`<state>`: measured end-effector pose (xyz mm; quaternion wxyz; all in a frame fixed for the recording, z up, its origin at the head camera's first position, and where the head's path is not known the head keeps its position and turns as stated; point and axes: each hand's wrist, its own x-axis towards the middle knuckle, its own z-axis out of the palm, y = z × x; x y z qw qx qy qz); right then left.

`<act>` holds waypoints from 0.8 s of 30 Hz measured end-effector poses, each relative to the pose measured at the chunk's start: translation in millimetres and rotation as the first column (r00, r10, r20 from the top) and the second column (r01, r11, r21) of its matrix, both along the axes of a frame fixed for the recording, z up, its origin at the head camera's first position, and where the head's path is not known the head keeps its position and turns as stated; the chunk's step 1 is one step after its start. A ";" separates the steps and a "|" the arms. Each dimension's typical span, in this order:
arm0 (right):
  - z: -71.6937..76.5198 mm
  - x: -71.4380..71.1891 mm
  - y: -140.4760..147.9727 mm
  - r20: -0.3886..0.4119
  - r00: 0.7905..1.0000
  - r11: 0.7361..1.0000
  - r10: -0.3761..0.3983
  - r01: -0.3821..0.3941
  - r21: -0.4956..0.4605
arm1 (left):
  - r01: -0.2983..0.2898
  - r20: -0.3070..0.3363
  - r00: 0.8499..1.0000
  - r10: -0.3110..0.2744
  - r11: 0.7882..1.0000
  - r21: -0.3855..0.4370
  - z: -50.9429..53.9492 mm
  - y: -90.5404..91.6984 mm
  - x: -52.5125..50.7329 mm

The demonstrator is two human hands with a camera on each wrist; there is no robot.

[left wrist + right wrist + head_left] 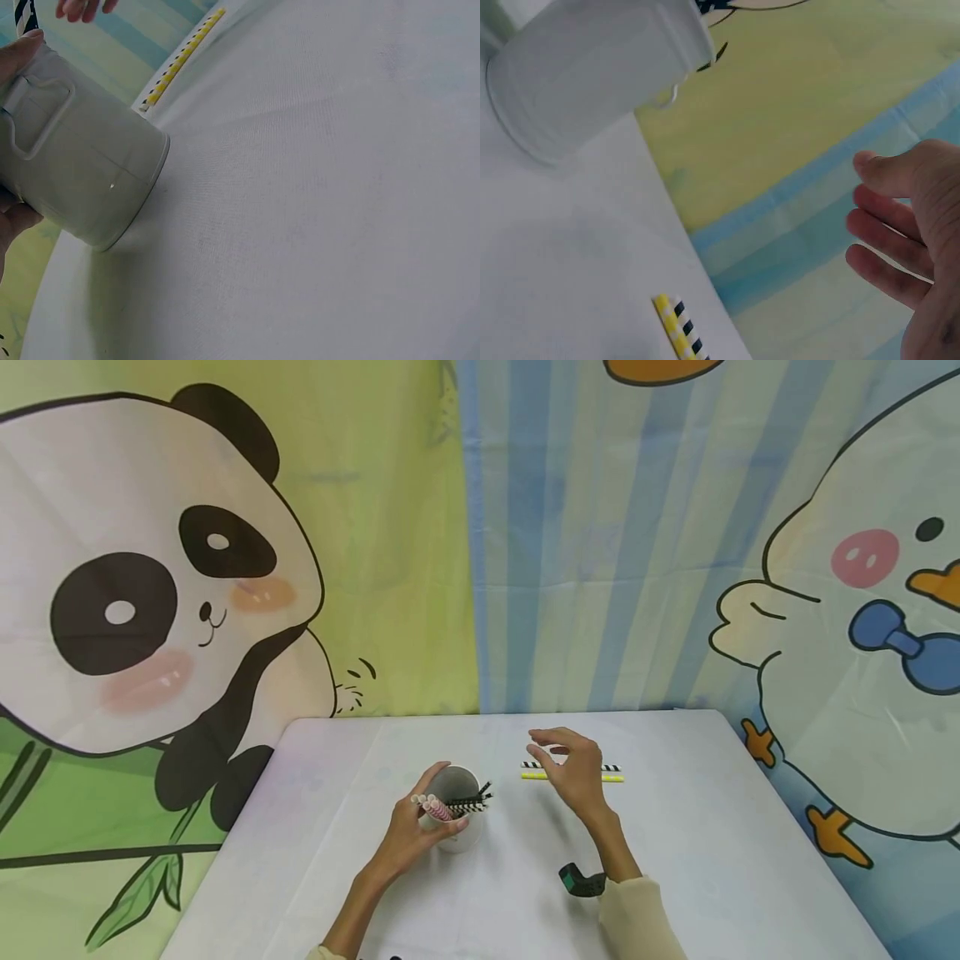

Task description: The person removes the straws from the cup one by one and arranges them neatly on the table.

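Observation:
My left hand (408, 831) grips a pale metal pail (467, 837), thumb and fingers spread round its sides. Its body and small side handle (45, 120) show in the left wrist view. Pink-and-white paper straws (438, 811) and black-and-white ones (471, 806) lean inside the pail. My right hand (581, 772) hovers with loosely curved fingers and holds nothing. Below and behind it, a yellow-and-white straw (613, 779) and a black-and-white striped straw (612, 767) lie side by side on the table, partly hidden by that hand in the head view.
The white-covered table (315, 843) reaches back to a printed curtain (397, 568) with a panda and a chick. A dark device (581, 882) is beside the right wrist. The two loose straws lie near the table's far edge.

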<state>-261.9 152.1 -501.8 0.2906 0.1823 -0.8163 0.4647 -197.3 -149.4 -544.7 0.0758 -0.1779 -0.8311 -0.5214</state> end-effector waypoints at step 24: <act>39.9 77.7 -89.5 -0.289 0.902 0.943 0.321 -0.333 0.008 | 0.021 -0.027 0.999 -0.022 1.000 -0.021 -2.1 -2.2 -1.1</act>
